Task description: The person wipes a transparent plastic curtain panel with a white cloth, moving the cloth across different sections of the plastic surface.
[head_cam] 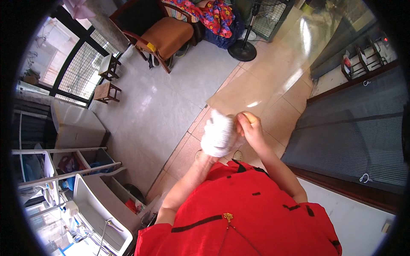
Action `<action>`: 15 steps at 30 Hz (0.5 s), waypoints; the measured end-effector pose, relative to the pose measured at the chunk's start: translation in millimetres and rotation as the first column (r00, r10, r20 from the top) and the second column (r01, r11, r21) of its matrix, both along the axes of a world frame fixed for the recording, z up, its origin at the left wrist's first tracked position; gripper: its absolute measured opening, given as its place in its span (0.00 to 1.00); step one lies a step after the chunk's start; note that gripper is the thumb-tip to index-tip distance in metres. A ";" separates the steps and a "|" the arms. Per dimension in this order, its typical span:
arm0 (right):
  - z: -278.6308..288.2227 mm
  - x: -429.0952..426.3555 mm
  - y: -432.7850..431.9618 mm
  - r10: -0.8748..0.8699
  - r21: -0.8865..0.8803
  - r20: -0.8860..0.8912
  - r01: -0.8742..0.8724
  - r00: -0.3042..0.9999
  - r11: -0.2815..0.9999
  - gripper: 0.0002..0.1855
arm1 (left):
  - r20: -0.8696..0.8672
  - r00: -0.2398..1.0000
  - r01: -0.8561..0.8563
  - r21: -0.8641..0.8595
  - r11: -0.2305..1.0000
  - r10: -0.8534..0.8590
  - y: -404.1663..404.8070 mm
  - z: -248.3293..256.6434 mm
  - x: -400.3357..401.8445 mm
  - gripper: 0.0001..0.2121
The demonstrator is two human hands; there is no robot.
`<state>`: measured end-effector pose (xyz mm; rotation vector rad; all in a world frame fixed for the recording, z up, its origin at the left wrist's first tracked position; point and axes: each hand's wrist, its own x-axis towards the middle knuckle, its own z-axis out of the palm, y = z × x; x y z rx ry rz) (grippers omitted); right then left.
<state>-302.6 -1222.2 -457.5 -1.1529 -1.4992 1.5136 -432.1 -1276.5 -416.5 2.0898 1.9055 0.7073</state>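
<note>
My left hand (218, 136) is wrapped in or covered by a white cloth (216, 134), blurred by motion; its fingers are hidden. Beside it, my right hand (250, 123) is bent with the thumb against the fingers, close to the cloth's right edge. Whether the right fingers pinch anything cannot be made out. Past both hands a long clear plastic sheet (272, 73) stretches from near the hands up to the upper right, with bright reflections on it.
A wooden armchair (169, 35), a fan's round base (242, 50) and two small stools (109, 66) stand ahead. A sink (102, 214) lies at lower left. At right is a dark mesh-covered panel (346, 137), with a black rack (362, 60) beyond it.
</note>
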 end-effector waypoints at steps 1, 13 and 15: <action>-12.2 -11.6 -0.1 -0.151 0.476 -0.003 0.134 0.988 0.869 0.09 | -0.155 0.988 -0.013 0.049 0.999 0.021 1.5 2.8 10.5 0.13; 2.6 -11.5 -38.8 -0.056 0.047 0.070 0.053 0.996 0.997 0.12 | -0.374 0.920 -0.089 0.086 0.992 0.115 8.7 -18.2 -9.5 0.13; 6.8 -10.1 -44.5 -0.068 0.015 0.052 0.067 0.996 0.998 0.12 | -0.341 0.903 -0.258 0.057 0.965 0.261 23.5 -37.6 -15.9 0.10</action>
